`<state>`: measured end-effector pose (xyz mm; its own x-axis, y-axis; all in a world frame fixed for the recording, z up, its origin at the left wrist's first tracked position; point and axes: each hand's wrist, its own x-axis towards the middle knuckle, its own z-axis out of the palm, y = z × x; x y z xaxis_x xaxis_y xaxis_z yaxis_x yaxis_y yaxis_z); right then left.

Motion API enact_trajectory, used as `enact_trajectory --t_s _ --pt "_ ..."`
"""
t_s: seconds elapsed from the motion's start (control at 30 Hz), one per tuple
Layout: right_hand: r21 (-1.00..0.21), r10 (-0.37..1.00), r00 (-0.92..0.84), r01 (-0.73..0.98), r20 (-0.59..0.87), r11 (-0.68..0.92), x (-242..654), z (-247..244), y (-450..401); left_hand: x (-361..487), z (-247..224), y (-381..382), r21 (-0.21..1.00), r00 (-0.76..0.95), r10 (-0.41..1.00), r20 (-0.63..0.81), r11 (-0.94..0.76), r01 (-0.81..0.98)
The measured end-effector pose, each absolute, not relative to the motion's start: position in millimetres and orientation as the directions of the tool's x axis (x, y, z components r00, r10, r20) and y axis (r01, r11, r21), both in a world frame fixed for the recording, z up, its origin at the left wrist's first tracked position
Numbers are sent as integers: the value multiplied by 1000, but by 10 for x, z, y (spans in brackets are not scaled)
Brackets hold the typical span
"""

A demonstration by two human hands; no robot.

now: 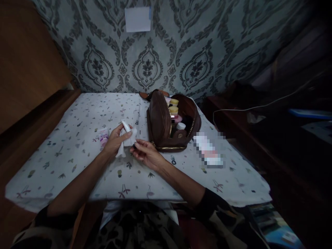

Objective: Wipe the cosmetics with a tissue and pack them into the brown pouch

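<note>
My left hand (115,140) is closed around a crumpled white tissue (120,150), at the left of the table's middle. A slim white piece (126,125) sticks up between its thumb and fingers; I cannot tell if it is a tube or folded tissue. Close beside it, my right hand (146,154) pinches a small dark thing (134,145), too small to name, at the tissue's right edge. Just beyond my right hand stands a brown bag (159,119), unzipped, with yellow-lidded jars (173,110) and a white-capped container (181,126) inside.
A small pink and white packet (103,136) lies left of my left hand. Right of the bag is a blurred-out rectangular item (209,150). The patterned tablecloth (77,173) reaches the wallpapered wall (147,65). A pale cable (243,109) runs along the right side.
</note>
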<state>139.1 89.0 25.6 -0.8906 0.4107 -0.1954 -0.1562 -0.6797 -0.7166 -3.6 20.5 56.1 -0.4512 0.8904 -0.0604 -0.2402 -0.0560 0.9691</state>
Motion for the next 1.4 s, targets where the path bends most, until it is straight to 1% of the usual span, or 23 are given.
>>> enact_trajectory --t_s 0.2,0.33,0.43,0.57,0.7,0.8,0.9,1.03,1.13,1.2,1.3,1.4 --pt "-771 405 -897 -129 -177 -624 1374 247 878 -58 496 249 977 -580 815 5 -127 -169" --pt "-804 385 -914 -128 -133 -581 1386 265 867 -82 519 232 991 -652 758 -3 -85 -104" --pt "-810 387 -912 -121 -138 -573 1391 272 868 -104 537 232 995 -656 754 -25 -48 -93" --pt "-808 387 -911 -117 -145 -577 1385 247 883 -70 548 242 987 -562 827 -32 -63 -149" --pt "-788 407 -900 -135 -156 -601 1373 209 903 -16 526 220 965 -360 932 -32 -64 -253" --pt "-789 433 -888 -155 -152 -595 1370 201 909 -24 502 191 961 -226 973 -40 -25 -275" --pt "-808 442 -885 -149 -149 -570 1365 205 899 -47 495 176 967 -223 975 -26 -32 -252" --pt "-850 465 -872 -123 -154 -512 1363 210 880 -67 504 180 989 -279 960 -23 -19 -147" --pt "-871 537 -833 -158 -137 -466 1372 238 885 -96 503 185 999 -269 963 8 -16 -30" --pt "-870 595 -794 -204 -120 -448 1382 272 897 -121 500 188 995 -236 971 51 -28 100" --pt "-857 652 -752 -267 -101 -441 1396 322 914 -144 500 190 941 -192 975 112 -43 335" --pt "-850 661 -741 -268 -118 -454 1400 343 922 -135 514 186 890 -163 978 128 -41 455"
